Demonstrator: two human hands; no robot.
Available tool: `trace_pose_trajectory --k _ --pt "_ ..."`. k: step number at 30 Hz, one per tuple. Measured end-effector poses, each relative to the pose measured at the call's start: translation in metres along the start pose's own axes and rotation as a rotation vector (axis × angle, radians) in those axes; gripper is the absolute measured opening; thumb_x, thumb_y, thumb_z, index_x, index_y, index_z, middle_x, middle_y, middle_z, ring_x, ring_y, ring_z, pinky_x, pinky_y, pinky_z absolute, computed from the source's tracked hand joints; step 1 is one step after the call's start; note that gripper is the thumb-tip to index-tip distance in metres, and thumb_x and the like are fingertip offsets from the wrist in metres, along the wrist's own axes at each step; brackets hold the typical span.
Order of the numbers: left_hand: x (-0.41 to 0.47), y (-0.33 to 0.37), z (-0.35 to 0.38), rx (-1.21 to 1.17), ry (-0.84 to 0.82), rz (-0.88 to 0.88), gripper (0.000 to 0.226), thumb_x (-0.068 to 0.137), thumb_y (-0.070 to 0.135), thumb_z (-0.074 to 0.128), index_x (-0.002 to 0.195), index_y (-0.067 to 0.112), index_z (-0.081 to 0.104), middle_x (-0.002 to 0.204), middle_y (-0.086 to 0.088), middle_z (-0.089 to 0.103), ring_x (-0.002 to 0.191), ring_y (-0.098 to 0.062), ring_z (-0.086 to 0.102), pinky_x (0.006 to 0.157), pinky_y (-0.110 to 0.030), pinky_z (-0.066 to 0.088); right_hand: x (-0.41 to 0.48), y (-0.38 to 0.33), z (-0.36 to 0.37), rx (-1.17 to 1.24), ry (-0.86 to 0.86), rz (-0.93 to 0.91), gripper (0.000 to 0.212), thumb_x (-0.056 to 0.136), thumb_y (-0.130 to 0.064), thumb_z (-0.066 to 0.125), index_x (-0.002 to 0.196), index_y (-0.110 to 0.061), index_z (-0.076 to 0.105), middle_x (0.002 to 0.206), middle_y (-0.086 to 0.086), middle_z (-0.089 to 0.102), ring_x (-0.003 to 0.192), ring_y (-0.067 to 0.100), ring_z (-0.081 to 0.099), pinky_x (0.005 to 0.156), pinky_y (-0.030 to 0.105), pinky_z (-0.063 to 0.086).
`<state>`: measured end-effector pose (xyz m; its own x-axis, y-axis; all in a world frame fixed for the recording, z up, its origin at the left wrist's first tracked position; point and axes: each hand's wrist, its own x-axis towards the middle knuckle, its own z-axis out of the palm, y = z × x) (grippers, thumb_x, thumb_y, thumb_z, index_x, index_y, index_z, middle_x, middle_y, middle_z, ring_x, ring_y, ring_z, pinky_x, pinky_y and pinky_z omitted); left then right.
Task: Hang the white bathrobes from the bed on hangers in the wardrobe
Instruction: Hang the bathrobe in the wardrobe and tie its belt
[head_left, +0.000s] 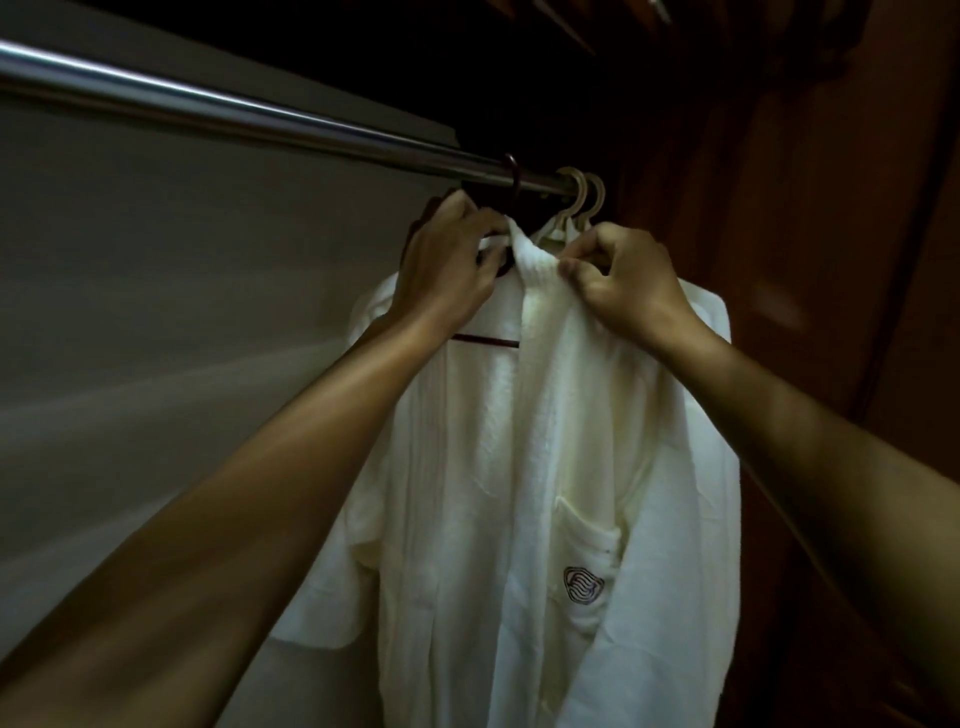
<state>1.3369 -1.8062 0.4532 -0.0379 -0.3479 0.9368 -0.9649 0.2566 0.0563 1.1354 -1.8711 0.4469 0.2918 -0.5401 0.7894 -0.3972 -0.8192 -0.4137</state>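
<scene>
I see the white bathrobe hanging from the rail on a dark hanger, mostly hidden under cloth. My left hand grips the collar's left side; my right hand pinches its right fold. The pocket emblem shows dark wavy lines. Hem cut off below.

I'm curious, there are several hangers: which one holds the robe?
The dark hanger: its bar shows inside the white bathrobe. The cream hangers sit further right.
</scene>
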Motion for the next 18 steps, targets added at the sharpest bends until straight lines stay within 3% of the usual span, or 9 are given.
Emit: trace_pose_trajectory --k 3,7,10,13,15,18 --pt "0.002 0.0 0.002 0.037 0.025 0.043 0.016 0.092 0.022 0.064 0.1 0.019 0.078 0.095 -0.003 0.06 0.085 -0.018 0.057 0.069 -0.027 0.038 -0.001 -0.002 -0.002 0.016 -0.009 0.022 0.006 0.099 -0.023 0.064 0.1 -0.024 0.069 0.092 -0.017 0.068 0.087 -0.007 0.063 0.063 -0.002 0.04" --pt "-0.003 -0.001 0.003 0.068 0.072 0.132 0.016 0.095 0.02 0.06 0.089 0.015 0.074 0.087 -0.001 0.06 0.083 -0.015 0.05 0.066 -0.036 0.043 -0.008 -0.002 -0.008 -0.017 -0.094 0.011 0.013 0.1 -0.031 0.062 0.112 -0.026 0.063 0.093 -0.009 0.07 0.081 0.006 0.068 0.061 0.017 0.054" --pt "-0.013 -0.003 0.006 0.052 0.063 0.189 0.013 0.096 0.017 0.06 0.089 0.014 0.07 0.089 0.001 0.062 0.085 -0.02 0.052 0.069 -0.039 0.045 -0.015 0.005 -0.011 -0.136 -0.156 -0.022 0.021 0.103 -0.037 0.057 0.118 -0.023 0.062 0.096 -0.008 0.067 0.08 0.007 0.065 0.057 0.014 0.046" --pt "-0.021 -0.006 0.005 0.032 0.037 0.238 0.012 0.095 0.014 0.061 0.094 0.014 0.073 0.095 0.002 0.067 0.089 -0.021 0.054 0.074 -0.035 0.044 -0.02 0.015 -0.012 -0.183 -0.166 -0.055 0.025 0.104 -0.041 0.053 0.105 -0.02 0.066 0.086 -0.005 0.066 0.076 0.012 0.064 0.06 0.025 0.043" --pt "-0.022 -0.009 0.002 0.036 0.047 0.262 0.016 0.094 0.01 0.062 0.101 0.015 0.075 0.101 0.0 0.066 0.093 -0.022 0.055 0.078 -0.027 0.039 -0.023 0.025 -0.015 -0.154 -0.157 -0.023 0.026 0.103 -0.044 0.054 0.109 -0.022 0.068 0.091 -0.009 0.067 0.082 0.008 0.064 0.064 0.023 0.043" --pt "-0.029 -0.011 -0.002 0.007 0.038 -0.068 0.036 0.088 0.01 0.061 0.123 0.018 0.065 0.114 -0.005 0.06 0.104 -0.019 0.056 0.082 -0.024 0.04 -0.034 0.038 -0.022 -0.163 -0.07 0.043 0.025 0.1 -0.043 0.059 0.11 -0.022 0.069 0.098 -0.008 0.068 0.089 0.009 0.063 0.067 0.018 0.042"
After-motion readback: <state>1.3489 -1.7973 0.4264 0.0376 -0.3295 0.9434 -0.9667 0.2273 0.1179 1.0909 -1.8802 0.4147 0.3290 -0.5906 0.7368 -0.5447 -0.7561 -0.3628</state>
